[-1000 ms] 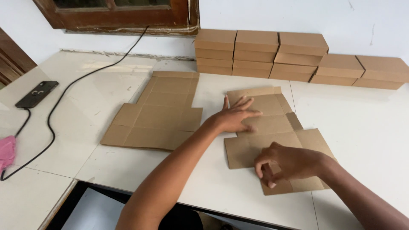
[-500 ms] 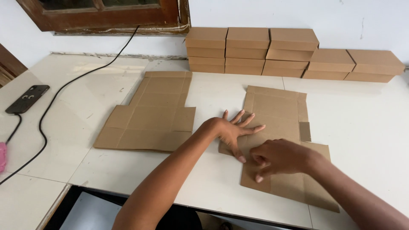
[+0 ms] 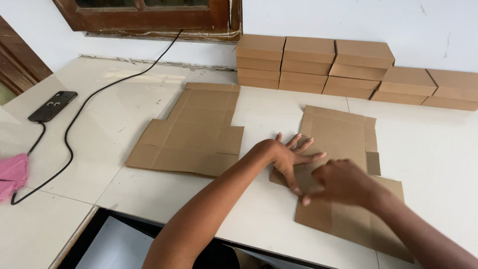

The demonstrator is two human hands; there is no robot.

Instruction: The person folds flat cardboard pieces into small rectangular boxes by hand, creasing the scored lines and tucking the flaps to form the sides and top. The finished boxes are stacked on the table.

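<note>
While the left hand (image 3: 288, 158) presses flat, fingers spread, on the cardboard sheet (image 3: 343, 164) at four o'clock on the table (image 3: 438, 149), the right hand (image 3: 341, 182), curled, seemingly creases a flap, likely needing firm pressure next.

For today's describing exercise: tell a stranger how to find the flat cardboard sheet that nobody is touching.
Start at the stacked brown boxes along the white wall, then drop down the white table toward its left half. The untouched cardboard sheet lies there, flat and alone. Unlike the cardboard sheet on the right, pressed by the left hand and right hand, it lies bare.
</note>
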